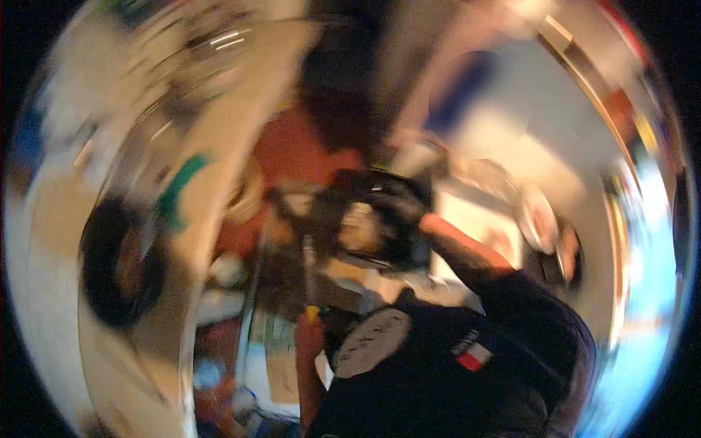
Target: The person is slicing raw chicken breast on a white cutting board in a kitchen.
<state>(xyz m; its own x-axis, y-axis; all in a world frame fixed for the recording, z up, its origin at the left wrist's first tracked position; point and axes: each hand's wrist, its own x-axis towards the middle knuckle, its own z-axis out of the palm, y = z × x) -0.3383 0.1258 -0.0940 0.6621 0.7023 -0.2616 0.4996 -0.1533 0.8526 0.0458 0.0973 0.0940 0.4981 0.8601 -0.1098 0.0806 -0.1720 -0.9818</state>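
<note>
Shirt (453, 394) fills my foreground; left hand (309, 334) grasps a tool (312, 312) by its end, likely for reach; right hand (437, 226) blurred, I cannot tell.

Over to the left I see a blurred tan worktop (219, 139) bearing a green strip (175, 191) and a dark ring-shaped thing (102, 292).

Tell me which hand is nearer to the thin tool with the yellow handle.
Left. The left hand is at the lower end of the tool, seemingly holding it; the right hand is farther off, up and right by the black object.
</note>
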